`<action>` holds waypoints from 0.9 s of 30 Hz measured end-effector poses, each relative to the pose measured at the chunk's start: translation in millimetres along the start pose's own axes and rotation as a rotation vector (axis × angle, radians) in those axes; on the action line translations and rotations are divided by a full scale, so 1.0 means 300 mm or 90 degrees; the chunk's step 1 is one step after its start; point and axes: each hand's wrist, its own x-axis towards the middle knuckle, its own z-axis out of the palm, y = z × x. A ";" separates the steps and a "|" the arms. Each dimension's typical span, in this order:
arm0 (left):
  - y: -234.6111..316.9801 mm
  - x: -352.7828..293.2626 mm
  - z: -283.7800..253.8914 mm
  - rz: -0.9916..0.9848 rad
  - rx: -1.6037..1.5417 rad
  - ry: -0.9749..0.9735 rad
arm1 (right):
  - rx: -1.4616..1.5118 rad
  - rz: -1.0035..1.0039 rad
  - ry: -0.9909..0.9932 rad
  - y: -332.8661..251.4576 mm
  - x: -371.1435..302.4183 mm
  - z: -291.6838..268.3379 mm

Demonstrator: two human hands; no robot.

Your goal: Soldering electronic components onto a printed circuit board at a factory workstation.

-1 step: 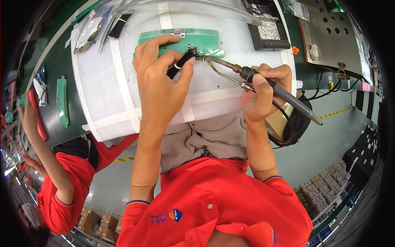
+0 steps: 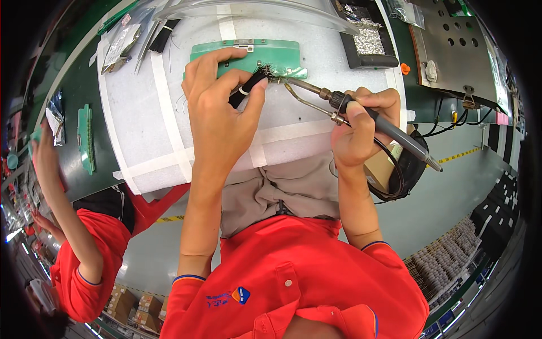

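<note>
Black wire bundle [image 2: 236, 98], pinched in the left hand [image 2: 221, 104] over the white surface [image 2: 299, 108], slants lengthwise, frayed end toward upper right beside the green fixture [image 2: 279, 53]; the right hand [image 2: 351, 140] grasps a soldering iron [image 2: 402, 138] pointing upper left.

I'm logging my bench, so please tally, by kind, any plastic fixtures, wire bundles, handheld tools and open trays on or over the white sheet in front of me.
Green rectangular plastic fixture: 1
Black wire bundles with white ties: 2
Grey-handled metal soldering iron: 1
Black rectangular open tray: 1
Total: 5
</note>
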 end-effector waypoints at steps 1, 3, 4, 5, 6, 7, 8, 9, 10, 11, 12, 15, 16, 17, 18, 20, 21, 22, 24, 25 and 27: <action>-0.001 0.003 -0.001 0.003 -0.002 -0.002 | -0.032 0.018 0.013 -0.008 0.000 0.004; -0.013 0.016 0.001 0.021 -0.045 -0.012 | -0.029 0.005 0.028 -0.004 0.004 -0.004; -0.015 0.025 -0.020 -0.009 -0.063 -0.025 | -0.021 -0.005 0.035 0.000 0.009 -0.007; -0.017 0.033 -0.043 -0.038 -0.090 -0.043 | -0.004 -0.011 0.050 0.007 0.010 -0.008; -0.023 0.039 -0.061 -0.057 -0.104 -0.029 | 0.002 -0.026 0.060 0.017 0.012 -0.013; -0.031 0.045 -0.094 -0.075 -0.118 -0.015 | 0.009 -0.043 0.070 0.020 0.013 -0.016; -0.052 0.047 -0.122 -0.122 -0.110 0.003 | 0.016 -0.039 0.045 0.025 0.008 -0.034; -0.078 0.035 -0.189 -0.177 -0.083 0.033 | 0.040 -0.028 0.006 0.030 0.002 -0.025; -0.102 0.040 -0.218 -0.316 -0.045 0.038 | 0.032 -0.021 -0.002 0.029 0.006 -0.033; -0.134 0.045 -0.247 -0.454 0.006 0.037 | 0.030 -0.010 -0.007 0.028 0.004 -0.040; -0.201 0.054 -0.280 -0.444 0.016 -0.013 | 0.056 0.019 -0.004 0.025 0.001 -0.046; -0.243 0.101 -0.254 -0.410 0.019 -0.047 | 0.096 0.054 -0.001 0.027 -0.001 -0.059; -0.239 0.112 -0.240 -0.404 0.019 -0.018 | 0.097 0.050 0.008 0.022 0.002 -0.061; -0.240 0.115 -0.240 -0.398 0.018 -0.025 | 0.095 0.047 0.017 0.020 0.002 -0.059; -0.244 0.114 -0.239 -0.275 0.034 -0.009 | 0.104 0.060 0.007 0.020 0.002 -0.059; -0.196 0.114 -0.243 -0.232 0.112 -0.026 | 0.120 0.063 0.005 0.026 0.005 -0.054; -0.168 0.113 -0.248 -0.229 0.113 -0.030 | 0.121 0.063 0.010 0.026 0.008 -0.055; -0.147 0.112 -0.253 -0.209 0.141 -0.048 | 0.110 0.052 0.010 0.025 0.009 -0.057; -0.121 0.108 -0.249 -0.186 0.170 -0.065 | 0.103 0.040 0.012 0.027 0.013 -0.055; -0.115 0.101 -0.238 -0.222 0.168 -0.124 | 0.105 0.042 0.018 0.029 0.014 -0.055; -0.111 0.078 -0.218 -0.256 0.168 -0.185 | 0.109 0.046 0.029 0.029 0.010 -0.053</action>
